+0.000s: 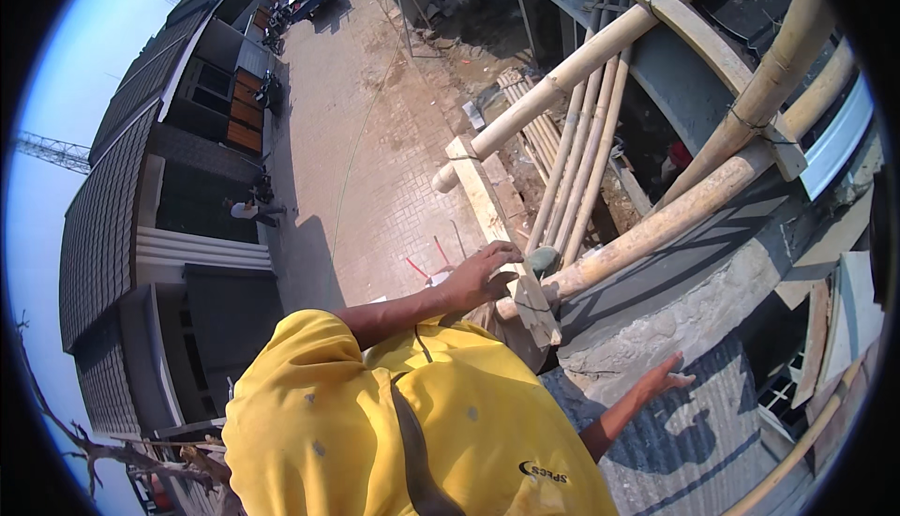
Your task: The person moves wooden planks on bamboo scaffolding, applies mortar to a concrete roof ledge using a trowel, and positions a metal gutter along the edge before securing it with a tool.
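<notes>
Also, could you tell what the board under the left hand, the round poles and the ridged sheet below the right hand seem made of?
The board: probably bare sawn wood, pale and flat-faced with straight edges. The round poles: likely bamboo, uncoated and tan, with ring-like joints. The ridged sheet: perhaps metal, dull grey, going by its even ribs; fibre cement remains possible.

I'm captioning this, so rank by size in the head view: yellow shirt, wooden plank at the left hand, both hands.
1. Yellow shirt
2. Wooden plank
3. Left hand and right hand: too alike to rank
</notes>
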`<state>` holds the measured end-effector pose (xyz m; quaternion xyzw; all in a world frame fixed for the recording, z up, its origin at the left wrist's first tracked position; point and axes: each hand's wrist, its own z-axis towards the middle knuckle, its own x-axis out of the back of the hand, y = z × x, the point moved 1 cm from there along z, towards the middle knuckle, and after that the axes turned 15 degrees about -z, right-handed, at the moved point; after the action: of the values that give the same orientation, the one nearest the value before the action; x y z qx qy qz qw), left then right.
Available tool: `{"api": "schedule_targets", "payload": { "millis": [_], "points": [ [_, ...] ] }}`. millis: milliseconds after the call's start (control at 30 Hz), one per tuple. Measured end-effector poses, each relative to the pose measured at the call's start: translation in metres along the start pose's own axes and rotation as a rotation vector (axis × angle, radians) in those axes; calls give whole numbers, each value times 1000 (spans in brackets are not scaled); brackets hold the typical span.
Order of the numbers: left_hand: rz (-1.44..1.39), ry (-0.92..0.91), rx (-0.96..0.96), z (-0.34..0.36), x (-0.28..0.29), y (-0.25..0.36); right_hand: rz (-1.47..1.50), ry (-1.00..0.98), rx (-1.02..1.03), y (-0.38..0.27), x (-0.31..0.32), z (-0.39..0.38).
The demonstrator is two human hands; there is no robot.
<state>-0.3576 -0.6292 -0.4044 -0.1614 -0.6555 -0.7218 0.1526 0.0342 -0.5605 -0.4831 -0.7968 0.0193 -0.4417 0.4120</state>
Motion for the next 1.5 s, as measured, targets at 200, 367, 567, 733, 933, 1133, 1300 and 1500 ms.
{"api": "schedule_targets", "payload": {
  "millis": [200,367,567,733,933,1133,1300,1500],
  "points": [
    [134,370,314,-72,40,-40,-595,260,141,20,-30,-1],
    [88,412,384,-73,19,-43,-671,278,232,25,-31,12],
    [342,411,188,-34,-2,-40,-744,250,259,35,-30,17],
    [297,374,129,-7,-23,-58,-736,236,251,28,-28,15],
    [354,280,172,-6,-55,-93,-705,235,271,26,-27,15],
    [313,448,222,-37,-48,-94,-796,241,280,26,-36,27],
    [450,634,478,-158,37,-127,-764,216,253,19,-29,9],
    [426,937,1238,-340,198,-136,-785,214,280,28,-22,11]
  ]
}}
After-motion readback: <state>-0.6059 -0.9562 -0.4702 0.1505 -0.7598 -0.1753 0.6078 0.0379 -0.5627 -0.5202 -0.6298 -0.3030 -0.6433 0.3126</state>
